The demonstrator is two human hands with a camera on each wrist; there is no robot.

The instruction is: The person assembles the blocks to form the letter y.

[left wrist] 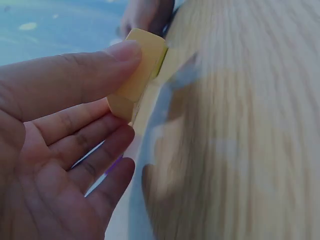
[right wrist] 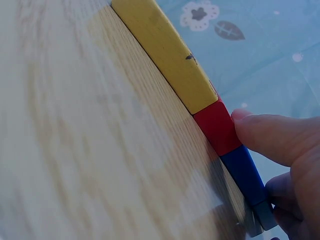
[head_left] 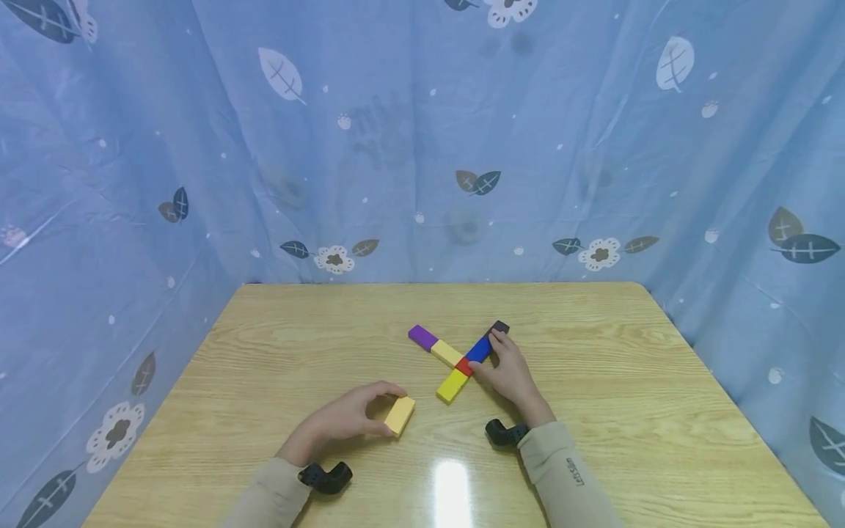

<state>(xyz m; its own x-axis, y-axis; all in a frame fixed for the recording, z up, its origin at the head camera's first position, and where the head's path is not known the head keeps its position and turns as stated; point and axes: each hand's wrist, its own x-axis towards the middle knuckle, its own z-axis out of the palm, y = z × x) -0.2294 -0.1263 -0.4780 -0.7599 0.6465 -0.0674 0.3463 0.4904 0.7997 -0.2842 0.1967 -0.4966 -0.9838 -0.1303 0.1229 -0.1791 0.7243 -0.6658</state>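
My left hand (head_left: 350,416) holds a light orange-yellow block (head_left: 400,416) between thumb and fingertips, just over the table at the near left of the other blocks; its lower fingers spread loosely in the left wrist view. To the right, my right hand (head_left: 512,370) touches a row of blocks on the table. Its thumb meets the red block (right wrist: 216,127), and its fingers lie along the blue block (head_left: 478,350) near the black block (head_left: 500,327). The yellow block (head_left: 452,386) ends the row nearest me. A pale yellow block (head_left: 447,354) and a purple block (head_left: 422,336) branch off leftward from the red one.
The wooden table (head_left: 297,330) carries the blocks, with a bright light reflection near its front. A blue patterned curtain (head_left: 409,147) encloses the back and sides. Black devices are strapped to both wrists, below tan sleeves (head_left: 561,469).
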